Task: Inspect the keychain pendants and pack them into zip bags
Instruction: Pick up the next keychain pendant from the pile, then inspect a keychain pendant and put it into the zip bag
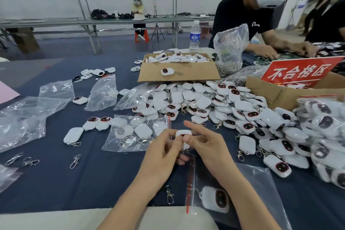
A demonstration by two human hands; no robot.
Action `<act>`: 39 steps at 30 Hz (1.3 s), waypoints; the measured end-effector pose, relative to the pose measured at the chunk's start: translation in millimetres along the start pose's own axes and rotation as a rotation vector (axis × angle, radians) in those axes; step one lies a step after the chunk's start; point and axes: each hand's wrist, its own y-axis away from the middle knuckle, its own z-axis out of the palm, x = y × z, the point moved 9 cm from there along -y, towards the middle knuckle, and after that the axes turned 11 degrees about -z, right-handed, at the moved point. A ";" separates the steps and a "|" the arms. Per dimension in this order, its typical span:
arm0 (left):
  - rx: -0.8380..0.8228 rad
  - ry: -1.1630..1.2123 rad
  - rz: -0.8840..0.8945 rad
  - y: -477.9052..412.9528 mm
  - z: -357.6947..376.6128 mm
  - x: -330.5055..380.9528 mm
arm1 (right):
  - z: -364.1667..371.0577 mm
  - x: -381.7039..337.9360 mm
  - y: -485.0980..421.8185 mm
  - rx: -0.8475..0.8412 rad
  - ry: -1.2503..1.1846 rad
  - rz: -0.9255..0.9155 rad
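Observation:
Both hands hold one white keychain pendant (183,133) with a dark red face, raised above the dark blue table. My left hand (164,152) pinches its left edge with fingertips. My right hand (205,144) grips its right side under the thumb, index finger stretched out over it. Just below my right wrist lies a zip bag (248,183) with a red seal strip, one pendant (216,199) inside. A second zip bag (134,132) holding several pendants lies left of my hands. A large heap of pendants (214,104) spreads behind and to the right.
Empty clear bags (24,117) lie at left with loose metal clasps (75,160). An open cardboard box (177,67) of pendants stands behind, a water bottle (195,36) beyond it. A red sign (298,73) stands in a box at right. Another person (261,24) works across the table.

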 end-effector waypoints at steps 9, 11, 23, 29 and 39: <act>0.023 0.015 0.019 -1.1 -3.2 -1.4 | -2.8 5.8 3.9 -0.032 -0.092 0.033; 0.026 0.018 0.019 -1.1 -3.7 -2.0 | -3.0 4.4 4.4 -0.032 -0.081 0.026; 0.003 0.011 0.038 -1.0 -0.4 -1.2 | -8.2 4.3 3.9 0.012 0.002 -0.001; -0.039 -0.006 0.013 -3.5 2.8 -5.5 | -9.0 5.5 2.7 0.014 -0.015 -0.007; -0.067 -0.008 0.022 -2.7 2.5 -3.8 | -9.4 8.1 1.2 -0.006 0.002 -0.019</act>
